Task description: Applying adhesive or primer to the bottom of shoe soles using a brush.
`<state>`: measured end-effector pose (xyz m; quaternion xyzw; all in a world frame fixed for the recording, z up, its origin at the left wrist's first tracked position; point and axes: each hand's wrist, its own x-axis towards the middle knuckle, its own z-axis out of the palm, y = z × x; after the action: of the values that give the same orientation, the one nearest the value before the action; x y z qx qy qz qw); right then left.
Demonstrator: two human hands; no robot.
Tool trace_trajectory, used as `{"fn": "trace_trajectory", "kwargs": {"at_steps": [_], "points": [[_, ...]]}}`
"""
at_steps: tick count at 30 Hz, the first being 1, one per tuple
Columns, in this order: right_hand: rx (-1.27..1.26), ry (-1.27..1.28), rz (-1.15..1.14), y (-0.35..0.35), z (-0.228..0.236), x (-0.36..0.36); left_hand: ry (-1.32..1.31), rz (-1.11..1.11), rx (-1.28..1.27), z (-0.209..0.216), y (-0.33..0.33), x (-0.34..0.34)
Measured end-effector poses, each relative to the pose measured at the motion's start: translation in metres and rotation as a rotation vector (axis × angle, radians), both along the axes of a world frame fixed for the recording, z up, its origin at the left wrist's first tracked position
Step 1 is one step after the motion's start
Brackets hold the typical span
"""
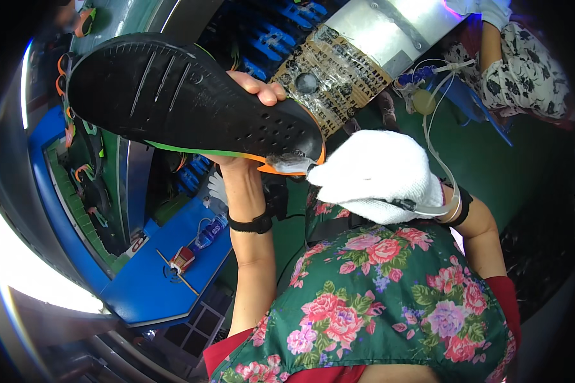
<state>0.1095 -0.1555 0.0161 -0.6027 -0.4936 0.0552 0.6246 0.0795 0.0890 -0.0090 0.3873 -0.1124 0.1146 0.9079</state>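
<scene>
The bare left hand (pixel 262 88) is grasping a black shoe sole (pixel 172 96), edged green and orange, holding it up in front of the floral apron (pixel 364 287). The right hand (pixel 377 175) is sitting by its narrow end, beside what seems a pale brush (pixel 291 165); a white glove (pixel 390 156) is hiding its fingers, so their grip cannot be told.

We saw a dark green floor (pixel 524 150) on our right and a blue tabletop (pixel 140 290) on our left. Beyond that tabletop, we had a broad white glare (pixel 35 262), with a thin bright strip (pixel 25 89) farther up.
</scene>
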Motion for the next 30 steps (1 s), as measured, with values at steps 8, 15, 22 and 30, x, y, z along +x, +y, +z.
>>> {"fn": "trace_trajectory", "kwargs": {"at_steps": [8,15,22,30], "points": [[0.114,0.190,0.008,0.013,0.005,-0.014,0.007,-0.016,-0.090,-0.008,-0.004,0.001],[-0.006,0.076,-0.035,-0.004,0.001,-0.003,0.092,-0.078,-0.080,0.006,-0.011,0.005],[0.175,0.167,0.000,0.000,0.001,-0.006,0.043,-0.053,-0.192,-0.009,-0.018,0.006],[-0.031,0.053,-0.174,-0.013,-0.001,-0.012,0.047,-0.066,-0.088,-0.001,-0.014,-0.006]]}}
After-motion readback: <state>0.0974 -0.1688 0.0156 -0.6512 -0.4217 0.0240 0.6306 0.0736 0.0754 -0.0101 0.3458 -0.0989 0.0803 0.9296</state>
